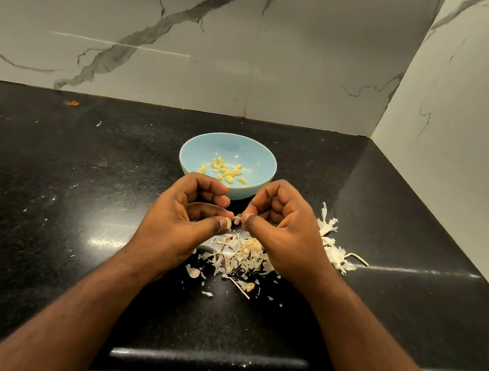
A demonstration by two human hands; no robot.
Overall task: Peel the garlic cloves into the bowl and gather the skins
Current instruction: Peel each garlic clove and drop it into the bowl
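A light blue bowl (200, 148) stands on the black counter and holds several peeled yellow garlic cloves (226, 170). Just in front of the bowl, my left hand (185, 217) and my right hand (282, 224) meet fingertip to fingertip. Both pinch one small garlic clove (237, 217) between thumb and fingers, with the other fingers curled. Below the hands lies a loose heap of papery garlic skins (237, 257). More white skins and a dry stem (336, 250) lie to the right of my right hand.
The black granite counter (70, 203) ends at a rounded front edge near me. Marble walls close the back and the right side. Small skin flakes dot the counter, and an orange scrap (73, 103) lies at the far left by the wall.
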